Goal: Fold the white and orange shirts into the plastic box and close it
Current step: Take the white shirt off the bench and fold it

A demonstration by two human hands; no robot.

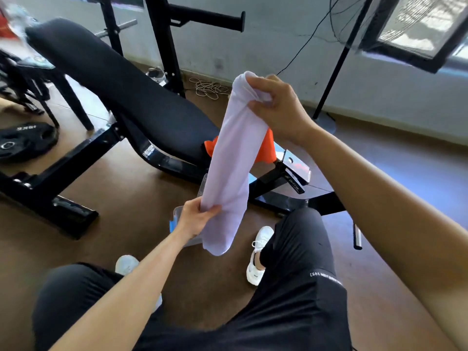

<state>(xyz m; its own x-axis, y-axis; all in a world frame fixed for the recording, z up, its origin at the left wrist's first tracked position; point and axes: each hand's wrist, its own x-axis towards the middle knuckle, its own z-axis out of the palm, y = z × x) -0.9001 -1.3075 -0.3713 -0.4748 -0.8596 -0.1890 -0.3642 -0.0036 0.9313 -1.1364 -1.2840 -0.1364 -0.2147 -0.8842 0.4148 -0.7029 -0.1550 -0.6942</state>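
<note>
**Q:** Brown gym floor (131,178), pale wall behind, what sits where?

**Me:** Black weight bench (141,102) runs from ten o'clock toward centre. The orange shirt (266,148) lies on its near end, mostly hidden behind the white one, waiting its turn, I judge.

**Q:** And your hands?

**Me:** My right hand (276,110), at one o'clock, has fingers clamped on the top of the white shirt (228,160). My left hand (195,216), just below centre, pinches it lower down. Held between them it hangs as a long, narrow strip, slanting, which keeps the folds from opening.

**Q:** The box?

**Me:** The plastic box (178,214) is on the floor directly under the shirt, between my feet, mostly hidden; I can't tell about its lid.
</note>
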